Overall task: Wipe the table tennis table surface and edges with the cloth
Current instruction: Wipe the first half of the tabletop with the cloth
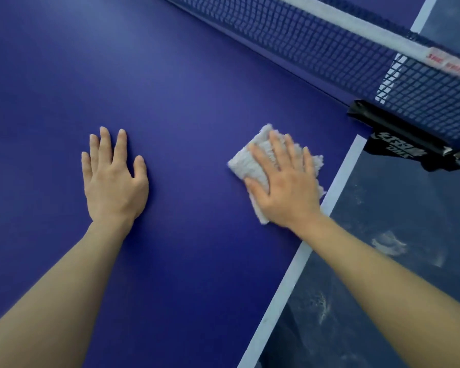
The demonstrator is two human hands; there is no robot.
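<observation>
The blue table tennis table [186,102] fills most of the view. Its white side line [298,258] runs along the right edge. A folded white cloth [246,162] lies flat on the surface close to that line. My right hand [284,184] presses flat on top of the cloth, fingers spread, covering most of it. My left hand [113,176] rests palm down on the bare blue surface, to the left of the cloth and apart from it, holding nothing.
The dark net [329,46] with its white top band crosses the upper right. Its black clamp post [406,136] grips the table edge just beyond the cloth. Past the edge lies a dark scuffed floor [388,261].
</observation>
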